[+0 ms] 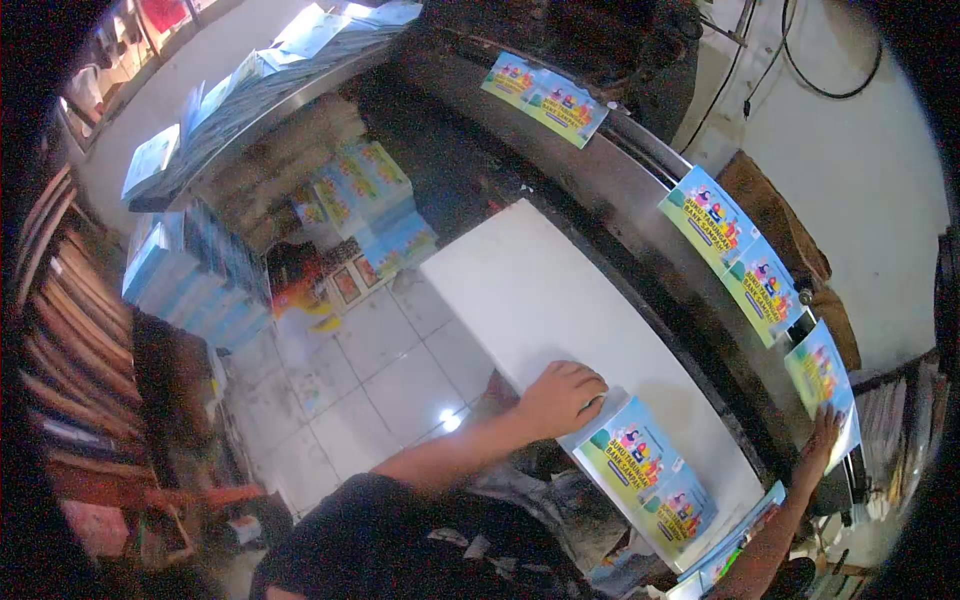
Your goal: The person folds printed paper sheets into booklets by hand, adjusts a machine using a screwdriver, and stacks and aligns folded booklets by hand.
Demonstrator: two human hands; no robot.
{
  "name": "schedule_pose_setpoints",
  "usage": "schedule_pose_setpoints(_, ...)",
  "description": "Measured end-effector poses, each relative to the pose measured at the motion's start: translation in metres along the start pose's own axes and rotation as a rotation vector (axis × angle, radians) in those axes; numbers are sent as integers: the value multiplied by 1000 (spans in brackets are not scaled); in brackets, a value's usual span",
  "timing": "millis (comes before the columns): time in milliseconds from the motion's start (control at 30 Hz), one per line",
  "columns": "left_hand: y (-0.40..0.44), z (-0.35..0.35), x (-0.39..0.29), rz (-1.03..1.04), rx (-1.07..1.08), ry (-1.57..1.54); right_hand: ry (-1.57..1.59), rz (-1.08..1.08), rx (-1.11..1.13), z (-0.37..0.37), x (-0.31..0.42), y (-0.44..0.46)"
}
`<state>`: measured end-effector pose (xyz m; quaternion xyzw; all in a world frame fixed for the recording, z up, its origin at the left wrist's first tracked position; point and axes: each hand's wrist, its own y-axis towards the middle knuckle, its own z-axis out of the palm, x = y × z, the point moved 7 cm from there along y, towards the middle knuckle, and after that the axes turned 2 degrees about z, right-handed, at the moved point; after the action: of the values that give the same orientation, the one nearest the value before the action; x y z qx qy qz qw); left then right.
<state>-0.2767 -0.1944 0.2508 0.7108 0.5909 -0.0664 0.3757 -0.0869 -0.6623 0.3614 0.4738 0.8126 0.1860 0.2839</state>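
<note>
Fingers (582, 378) of the left hand (555, 403) curl at the far edge of printed covers (640, 470) on the tabletop (515, 275), grip unclear; the right hand (822, 440) lies extended on a ledge-side sheet (816, 360). Tabletop continues beyond, flanked by the ledge (640, 165).

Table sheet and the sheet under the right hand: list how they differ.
The table sheet lies on the white tabletop; the right-hand sheet lies on the dark beam. The table sheet's lettering reads clearly; the right-hand sheet's is blurred, with the right hand covering one end. Both carry blue, green and yellow print.
</note>
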Motion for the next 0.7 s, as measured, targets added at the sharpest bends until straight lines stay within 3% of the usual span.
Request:
schedule_pose_setpoints(33,-1,1,0,-5,9,12,3,1,-1,1,2,-8)
schedule_pose_setpoints(67,-1,1,1,-2,14,15,168,196,126,11,-10,-20)
schedule_pose_setpoints(133,0,0,-1,13,27,-9,275,321,254,11,6,-47)
schedule_pose_setpoints(167,1,1,-2,21,34,-17,217,238,253,-8,48,-56)
schedule_pose_setpoints(267,2,-2,-3,21,28,7,581,232,629,-70,189,-51)
schedule_pose_setpoints(333,3,-12,-9,49,-79,9,526,5,816,-92,255,-70)
schedule_pose_setpoints(567,2,-4,-7,40,5,6,515,-39,754,-94,275,-87)
schedule_pose_setpoints(700,1,-9,-6,13,6,0,517,-40,926,-98,283,-71)
